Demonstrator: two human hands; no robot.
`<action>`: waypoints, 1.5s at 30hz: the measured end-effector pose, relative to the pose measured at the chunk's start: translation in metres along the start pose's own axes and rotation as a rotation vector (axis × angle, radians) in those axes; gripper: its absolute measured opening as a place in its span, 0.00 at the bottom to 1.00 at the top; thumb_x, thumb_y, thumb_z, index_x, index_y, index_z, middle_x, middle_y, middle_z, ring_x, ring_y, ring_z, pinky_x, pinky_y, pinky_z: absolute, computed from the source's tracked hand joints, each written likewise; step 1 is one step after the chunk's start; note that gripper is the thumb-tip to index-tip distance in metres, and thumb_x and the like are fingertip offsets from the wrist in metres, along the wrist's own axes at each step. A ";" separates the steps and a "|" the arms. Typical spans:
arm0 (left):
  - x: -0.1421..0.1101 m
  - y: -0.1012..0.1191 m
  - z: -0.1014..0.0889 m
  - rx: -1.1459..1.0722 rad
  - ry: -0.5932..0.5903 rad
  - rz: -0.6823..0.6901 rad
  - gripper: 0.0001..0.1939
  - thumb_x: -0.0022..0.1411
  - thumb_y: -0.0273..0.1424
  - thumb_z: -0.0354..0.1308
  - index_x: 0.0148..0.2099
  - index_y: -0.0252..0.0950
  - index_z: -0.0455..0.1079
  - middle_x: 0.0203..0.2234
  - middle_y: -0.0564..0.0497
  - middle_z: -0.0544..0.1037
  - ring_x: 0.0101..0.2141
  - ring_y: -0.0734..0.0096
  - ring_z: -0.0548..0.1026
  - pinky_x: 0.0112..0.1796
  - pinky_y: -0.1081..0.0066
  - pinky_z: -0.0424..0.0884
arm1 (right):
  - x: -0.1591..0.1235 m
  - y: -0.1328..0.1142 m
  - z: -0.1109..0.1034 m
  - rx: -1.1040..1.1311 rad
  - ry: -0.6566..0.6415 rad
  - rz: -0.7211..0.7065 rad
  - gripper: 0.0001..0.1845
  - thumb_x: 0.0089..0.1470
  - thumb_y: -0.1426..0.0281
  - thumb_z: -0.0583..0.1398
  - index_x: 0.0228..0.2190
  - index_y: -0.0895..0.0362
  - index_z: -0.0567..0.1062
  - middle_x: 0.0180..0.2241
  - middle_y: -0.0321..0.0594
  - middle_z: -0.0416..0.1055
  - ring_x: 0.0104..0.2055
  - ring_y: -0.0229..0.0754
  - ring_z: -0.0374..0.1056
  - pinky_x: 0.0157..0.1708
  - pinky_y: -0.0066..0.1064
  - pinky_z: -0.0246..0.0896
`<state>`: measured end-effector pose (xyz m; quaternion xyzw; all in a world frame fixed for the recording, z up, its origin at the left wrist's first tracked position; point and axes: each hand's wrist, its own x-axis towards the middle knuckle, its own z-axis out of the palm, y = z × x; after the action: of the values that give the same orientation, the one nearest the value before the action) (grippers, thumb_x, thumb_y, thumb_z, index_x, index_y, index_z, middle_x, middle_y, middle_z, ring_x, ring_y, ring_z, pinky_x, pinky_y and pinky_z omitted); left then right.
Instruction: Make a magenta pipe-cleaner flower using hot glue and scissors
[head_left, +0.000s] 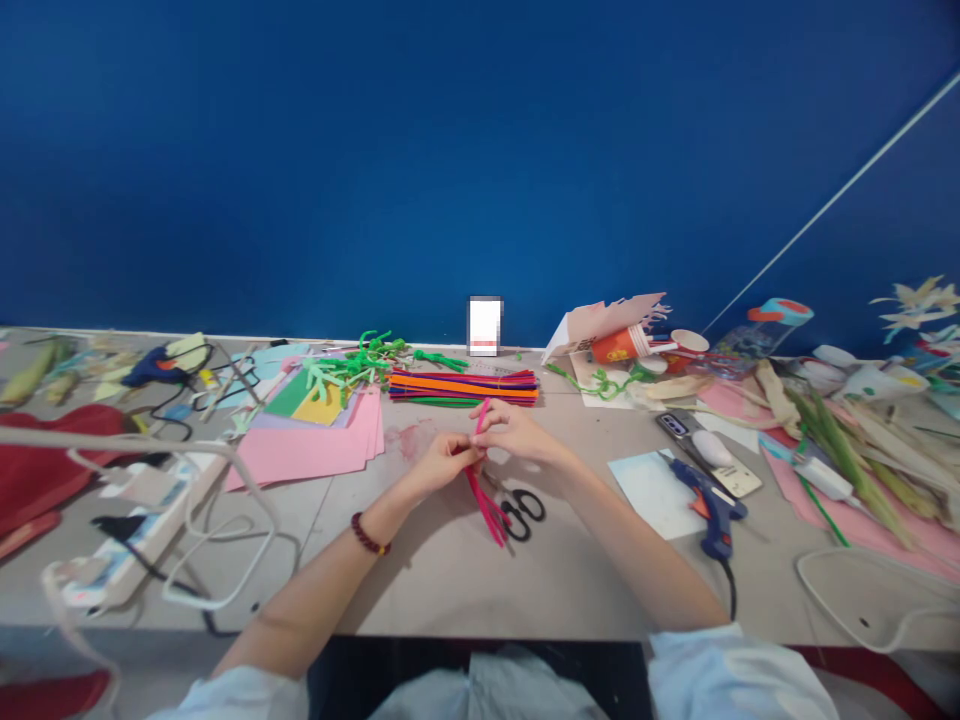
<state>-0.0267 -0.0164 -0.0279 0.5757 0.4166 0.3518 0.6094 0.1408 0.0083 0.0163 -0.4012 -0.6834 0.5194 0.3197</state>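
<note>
Both hands meet over the middle of the table around pink pipe cleaners (487, 508). My left hand (444, 464) is closed, pinching them near their upper part. My right hand (511, 432) also has its fingers closed on the pink strands, just above the left. Their loose ends hang down toward me, and the top ends poke up between the fingers. Black-handled scissors (527, 510) lie on the table just behind and right of the strands, blades partly hidden. Beyond my hands rests a bundle of pipe cleaners (457, 385) in orange, pink, purple and green.
Left are pink paper sheets (307, 450), green twisted pipe cleaners (367, 358) and a white power strip (142, 540) with cables. To the right lie a blue glue gun (709, 505), a phone (675, 425), paper cups (622, 345) and dried husks (855, 460). A blue partition (480, 170) stands behind.
</note>
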 end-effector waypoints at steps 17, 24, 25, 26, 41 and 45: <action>-0.003 0.008 -0.007 -0.419 -0.027 0.031 0.10 0.49 0.34 0.63 0.26 0.31 0.72 0.16 0.51 0.72 0.20 0.76 0.68 0.25 0.74 0.62 | -0.001 -0.003 -0.016 0.102 -0.022 0.123 0.11 0.43 0.61 0.65 0.27 0.56 0.74 0.46 0.38 0.67 0.34 0.36 0.65 0.27 0.27 0.59; -0.001 0.006 -0.002 -0.094 -0.040 -0.072 0.11 0.49 0.36 0.62 0.25 0.31 0.73 0.16 0.52 0.72 0.20 0.75 0.67 0.25 0.74 0.61 | 0.002 0.001 -0.003 -0.015 0.016 0.001 0.08 0.42 0.67 0.65 0.20 0.57 0.72 0.41 0.41 0.67 0.44 0.42 0.65 0.48 0.37 0.57; 0.000 0.004 -0.002 -0.116 -0.009 -0.086 0.10 0.49 0.35 0.63 0.25 0.31 0.73 0.16 0.52 0.72 0.20 0.75 0.67 0.25 0.74 0.61 | 0.002 0.000 -0.002 -0.035 0.005 -0.041 0.09 0.43 0.67 0.65 0.19 0.57 0.72 0.41 0.40 0.67 0.45 0.42 0.65 0.50 0.38 0.55; 0.001 0.003 -0.002 -0.149 0.020 -0.095 0.10 0.48 0.35 0.63 0.25 0.31 0.73 0.16 0.52 0.72 0.20 0.75 0.67 0.26 0.73 0.62 | 0.001 -0.001 -0.002 -0.049 -0.014 -0.078 0.09 0.44 0.66 0.65 0.19 0.57 0.72 0.41 0.40 0.67 0.46 0.43 0.65 0.51 0.39 0.54; 0.001 0.002 -0.004 -0.464 0.021 -0.029 0.10 0.49 0.34 0.63 0.27 0.31 0.72 0.16 0.52 0.71 0.20 0.77 0.67 0.24 0.76 0.60 | 0.006 0.012 -0.022 0.140 0.003 0.079 0.09 0.42 0.63 0.66 0.25 0.55 0.76 0.46 0.40 0.68 0.39 0.39 0.65 0.36 0.32 0.59; 0.001 0.001 -0.005 -0.316 -0.037 -0.061 0.10 0.51 0.35 0.62 0.29 0.31 0.73 0.17 0.51 0.72 0.20 0.76 0.68 0.25 0.76 0.61 | 0.007 0.011 -0.019 0.162 0.047 0.097 0.11 0.40 0.63 0.67 0.25 0.55 0.75 0.46 0.40 0.68 0.42 0.41 0.65 0.40 0.34 0.60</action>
<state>-0.0309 -0.0137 -0.0271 0.4664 0.3620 0.3837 0.7101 0.1560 0.0248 0.0104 -0.4188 -0.6112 0.5782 0.3416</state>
